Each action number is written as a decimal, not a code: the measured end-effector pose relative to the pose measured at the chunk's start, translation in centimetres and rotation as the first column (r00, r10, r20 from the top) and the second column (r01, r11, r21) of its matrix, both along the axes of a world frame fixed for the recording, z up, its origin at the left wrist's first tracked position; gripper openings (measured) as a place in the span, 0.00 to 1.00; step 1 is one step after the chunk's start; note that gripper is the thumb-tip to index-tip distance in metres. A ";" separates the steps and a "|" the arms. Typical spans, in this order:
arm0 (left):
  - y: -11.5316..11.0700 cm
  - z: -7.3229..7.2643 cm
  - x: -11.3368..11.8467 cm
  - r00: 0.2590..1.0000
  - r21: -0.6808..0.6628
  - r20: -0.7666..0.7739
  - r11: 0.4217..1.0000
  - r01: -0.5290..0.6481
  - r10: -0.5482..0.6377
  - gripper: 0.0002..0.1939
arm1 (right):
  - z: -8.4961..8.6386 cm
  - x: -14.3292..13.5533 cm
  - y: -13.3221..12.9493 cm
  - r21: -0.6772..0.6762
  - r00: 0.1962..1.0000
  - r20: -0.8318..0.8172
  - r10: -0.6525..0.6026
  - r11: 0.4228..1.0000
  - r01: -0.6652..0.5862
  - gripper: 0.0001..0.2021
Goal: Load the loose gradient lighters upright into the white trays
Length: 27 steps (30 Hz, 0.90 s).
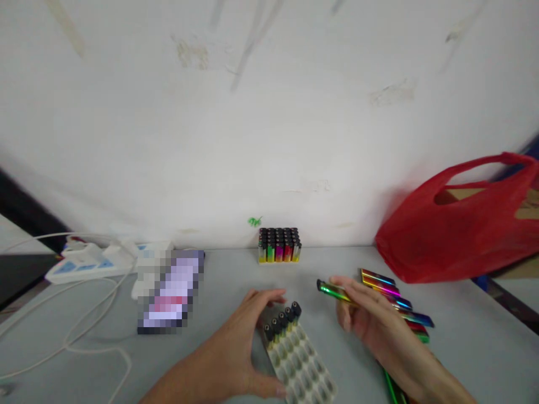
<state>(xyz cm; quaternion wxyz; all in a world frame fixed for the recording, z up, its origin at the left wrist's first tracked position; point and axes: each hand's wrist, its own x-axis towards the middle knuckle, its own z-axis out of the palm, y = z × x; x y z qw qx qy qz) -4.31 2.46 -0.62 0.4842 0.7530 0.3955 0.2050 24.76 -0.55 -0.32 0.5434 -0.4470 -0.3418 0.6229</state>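
My left hand (240,348) is curved around the left side of a pale tray (301,370) with rows of oval slots, thumb near its lower left edge. Several black-topped lighters (281,322) stand in a row at the tray's far end; the slots nearer me hold none. My right hand (370,320), to the right of the tray, pinches a shiny green and gold lighter (334,292), its black top pointing left. Beside and partly behind that hand lie several metallic coloured lighters (381,283) in a loose line.
A full block of lighters (279,247) stands against the wall. On the left are a phone (174,289), a white power strip (95,262) and loose white cables (112,303). A red bag (458,230) sits at the back right. A green item (393,384) lies below my right wrist.
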 end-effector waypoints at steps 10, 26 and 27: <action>1.9 -1.8 1.6 0.990 -0.037 0.110 0.995 0.093 -0.088 0.66 | 2.5 -3.0 0.2 -0.040 0.887 -0.339 0.314 0.937 -0.347 0.06; -1.0 -3.1 1.6 0.987 0.028 0.077 0.989 -0.143 0.141 0.56 | 0.0 -4.4 1.6 -0.032 0.939 -0.289 0.185 0.979 -0.203 0.19; -1.1 -2.9 1.5 0.989 0.045 0.071 0.990 -0.137 0.133 0.54 | -0.3 -4.3 1.6 -0.032 0.921 -0.327 0.210 0.972 -0.233 0.23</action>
